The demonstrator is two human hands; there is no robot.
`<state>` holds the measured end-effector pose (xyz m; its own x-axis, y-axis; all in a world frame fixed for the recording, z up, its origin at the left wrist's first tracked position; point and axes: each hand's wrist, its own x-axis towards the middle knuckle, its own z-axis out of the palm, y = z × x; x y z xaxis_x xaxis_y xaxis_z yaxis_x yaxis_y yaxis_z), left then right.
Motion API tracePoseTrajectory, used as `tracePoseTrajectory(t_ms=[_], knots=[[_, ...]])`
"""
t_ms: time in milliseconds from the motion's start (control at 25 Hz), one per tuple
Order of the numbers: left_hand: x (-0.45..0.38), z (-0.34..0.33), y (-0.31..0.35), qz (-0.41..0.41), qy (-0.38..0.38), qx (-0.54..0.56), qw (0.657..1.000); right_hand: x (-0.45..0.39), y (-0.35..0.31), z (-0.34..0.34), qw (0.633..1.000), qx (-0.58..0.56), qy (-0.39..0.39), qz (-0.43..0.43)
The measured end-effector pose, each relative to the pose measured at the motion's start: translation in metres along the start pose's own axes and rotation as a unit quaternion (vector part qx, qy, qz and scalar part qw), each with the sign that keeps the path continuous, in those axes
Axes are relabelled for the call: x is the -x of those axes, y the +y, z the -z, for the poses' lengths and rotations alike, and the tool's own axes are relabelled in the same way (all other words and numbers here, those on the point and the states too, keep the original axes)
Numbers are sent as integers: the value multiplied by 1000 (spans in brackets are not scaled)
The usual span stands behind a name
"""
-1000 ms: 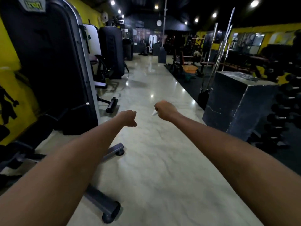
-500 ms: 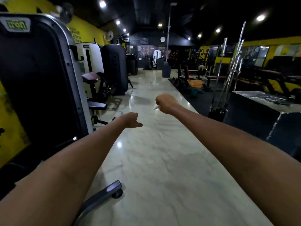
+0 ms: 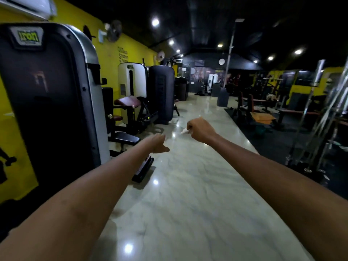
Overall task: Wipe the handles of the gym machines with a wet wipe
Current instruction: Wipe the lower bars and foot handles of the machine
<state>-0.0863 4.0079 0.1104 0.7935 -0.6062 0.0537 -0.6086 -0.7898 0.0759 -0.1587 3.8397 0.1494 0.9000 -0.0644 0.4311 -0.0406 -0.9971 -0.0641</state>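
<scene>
White and only partly visible, the wet wipe [image 3: 185,131] pokes out from the right hand [image 3: 201,129], whose fingers are curled tight around it in a fist held out over the marble floor [image 3: 188,194]. The left hand [image 3: 159,144] reaches forward lower and to the left, fingers loosely extended and holding nothing, well apart from the right. A black weight-stack machine [image 3: 47,95] stands close on the left against the yellow wall [image 3: 111,51]. Chrome barbells [image 3: 320,117] lean at the right.
</scene>
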Motion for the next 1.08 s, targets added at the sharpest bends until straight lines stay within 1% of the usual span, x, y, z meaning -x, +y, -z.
tracePoseTrajectory(t_ms=[40, 200, 360, 480, 640, 760, 880, 1000, 1080], knots=[[-23, -1, -8, 9, 1, 1, 1000, -26, 9, -13, 1000, -16, 3, 3], [-116, -25, -49, 65, -28, 11, 997, -122, 32, -81, 999, -41, -27, 25], [-217, -48, -97, 96, -44, -12, 994, -217, 52, -138, 998, -47, -21, 47], [-306, -39, -132, 111, -52, -17, 992, -302, 76, -167, 997, -38, -42, 44], [-421, -8, -159, 99, -1, 5, 995, -408, 118, -188, 998, -40, -3, 42], [-512, -8, -168, 99, -13, -40, 994, -483, 162, -216, 999, -37, 12, 25], [-606, -19, -182, 85, -2, -79, 993, -559, 210, -261, 997, -65, 34, 5], [-689, -26, -197, 59, 5, -80, 995, -627, 250, -303, 996, -79, 32, 16], [-744, -22, -211, 65, 8, -69, 995, -681, 275, -328, 996, -79, 14, 32]])
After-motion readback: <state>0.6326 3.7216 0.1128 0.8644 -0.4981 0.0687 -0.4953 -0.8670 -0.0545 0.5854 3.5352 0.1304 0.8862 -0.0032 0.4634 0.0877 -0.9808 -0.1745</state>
